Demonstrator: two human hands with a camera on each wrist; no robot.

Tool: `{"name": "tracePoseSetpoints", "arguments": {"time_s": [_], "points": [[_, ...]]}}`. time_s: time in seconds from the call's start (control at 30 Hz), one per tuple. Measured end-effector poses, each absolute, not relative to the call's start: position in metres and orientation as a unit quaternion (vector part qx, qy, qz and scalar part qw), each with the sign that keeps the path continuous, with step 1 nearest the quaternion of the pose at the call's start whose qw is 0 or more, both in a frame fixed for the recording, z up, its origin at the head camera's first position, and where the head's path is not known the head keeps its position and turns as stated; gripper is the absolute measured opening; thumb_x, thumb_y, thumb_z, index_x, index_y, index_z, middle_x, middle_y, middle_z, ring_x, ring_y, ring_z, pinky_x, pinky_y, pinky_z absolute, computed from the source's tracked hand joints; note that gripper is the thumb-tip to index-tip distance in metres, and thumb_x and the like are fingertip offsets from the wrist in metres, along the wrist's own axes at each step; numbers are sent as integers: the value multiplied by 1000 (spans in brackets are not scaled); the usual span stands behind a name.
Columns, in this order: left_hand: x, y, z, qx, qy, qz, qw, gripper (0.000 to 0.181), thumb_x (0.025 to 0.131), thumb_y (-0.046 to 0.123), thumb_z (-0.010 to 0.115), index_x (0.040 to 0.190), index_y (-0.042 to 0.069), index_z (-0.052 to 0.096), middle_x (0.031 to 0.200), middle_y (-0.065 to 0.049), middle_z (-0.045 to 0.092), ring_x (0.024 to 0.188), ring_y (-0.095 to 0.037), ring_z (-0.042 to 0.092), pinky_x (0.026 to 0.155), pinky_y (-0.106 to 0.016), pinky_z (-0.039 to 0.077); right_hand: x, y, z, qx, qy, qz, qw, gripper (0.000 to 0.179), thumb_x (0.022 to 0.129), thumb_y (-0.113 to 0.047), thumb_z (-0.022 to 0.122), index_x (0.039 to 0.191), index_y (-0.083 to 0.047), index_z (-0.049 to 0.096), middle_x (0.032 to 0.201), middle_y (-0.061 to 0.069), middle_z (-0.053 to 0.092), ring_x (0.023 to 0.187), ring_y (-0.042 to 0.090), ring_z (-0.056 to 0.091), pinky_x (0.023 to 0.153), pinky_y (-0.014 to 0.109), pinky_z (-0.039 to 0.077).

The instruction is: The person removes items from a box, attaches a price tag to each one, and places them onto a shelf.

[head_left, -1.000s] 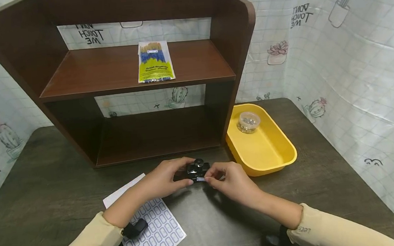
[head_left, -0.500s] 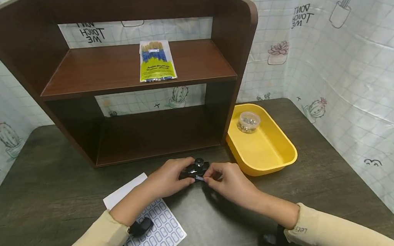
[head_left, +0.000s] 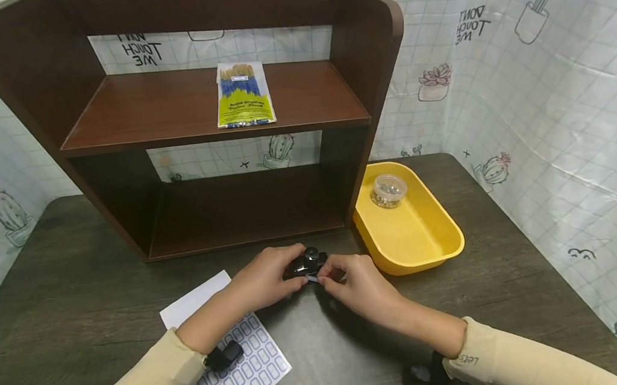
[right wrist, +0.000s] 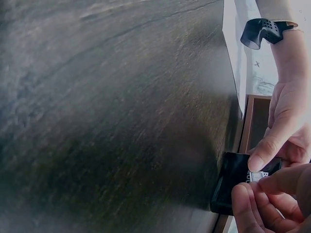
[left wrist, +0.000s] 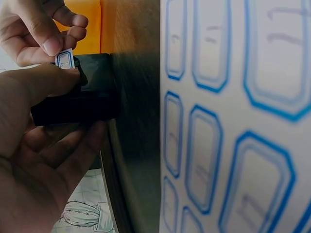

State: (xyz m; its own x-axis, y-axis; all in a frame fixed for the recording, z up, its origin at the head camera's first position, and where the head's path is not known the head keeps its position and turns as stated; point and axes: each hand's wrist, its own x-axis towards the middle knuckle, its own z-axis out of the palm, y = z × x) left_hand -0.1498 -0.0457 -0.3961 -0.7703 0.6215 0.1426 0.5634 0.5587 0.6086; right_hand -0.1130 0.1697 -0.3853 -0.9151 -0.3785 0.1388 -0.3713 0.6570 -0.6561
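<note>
My left hand (head_left: 266,277) grips a small black box-like object (head_left: 297,269) with a round glossy knob on top, just in front of the shelf. Its thumb presses on the near face, fingers behind, as the left wrist view shows. A small white label sticker (left wrist: 64,59) with a blue border lies against that face by the left thumb tip. Between thumb and finger, my right hand (head_left: 361,282) pinches the sticker's other end. White lettering (right wrist: 249,175) shows on the black face in the right wrist view, partly hidden by fingers.
A sheet of blue-bordered labels (head_left: 251,366) lies under my left forearm. The brown shelf (head_left: 217,134) stands behind, holding a pack of artist brushes (head_left: 244,95). To the right, a yellow tray (head_left: 410,239) contains a round clear tub (head_left: 389,191).
The left thumb has shifted slightly right onto the sticker's edge. The sticker has tilted and shows less of its face. The right hand has moved only slightly left.
</note>
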Motion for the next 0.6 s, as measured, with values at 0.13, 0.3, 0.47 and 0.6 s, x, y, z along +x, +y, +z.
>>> {"name": "tracePoseSetpoints", "arguments": {"time_s": [0.13, 0.3, 0.47, 0.6], "points": [[-150, -46, -396, 333, 881, 334, 44, 25, 91, 12, 79, 111, 12, 64, 91, 2, 69, 78, -11, 57, 69, -22, 48, -113, 169, -386, -206, 911, -357, 3, 9, 90, -3, 77, 85, -11, 76, 81, -2, 77, 75, 2, 66, 66, 18, 54], [-149, -46, -397, 328, 882, 335, 42, 25, 91, 11, 79, 111, 11, 65, 91, 1, 70, 74, -9, 56, 66, -20, 48, -112, 170, -386, -205, 912, -355, 1, 8, 91, -4, 78, 87, -11, 77, 82, -3, 78, 76, 2, 66, 66, 18, 54], [-149, -46, -397, 322, 886, 332, 44, 27, 91, 11, 79, 114, 10, 66, 93, 0, 72, 74, -9, 57, 66, -21, 49, -112, 169, -387, -205, 913, -354, -3, 7, 91, -5, 78, 88, -11, 77, 82, -3, 78, 75, 2, 64, 66, 18, 54], [-148, -45, -397, 321, 887, 331, 40, 26, 91, 11, 79, 113, 10, 65, 92, 0, 71, 74, -9, 57, 66, -21, 48, -111, 170, -387, -206, 912, -353, -4, 7, 92, -5, 77, 88, -11, 77, 82, -3, 77, 73, 1, 63, 66, 18, 54]]}}
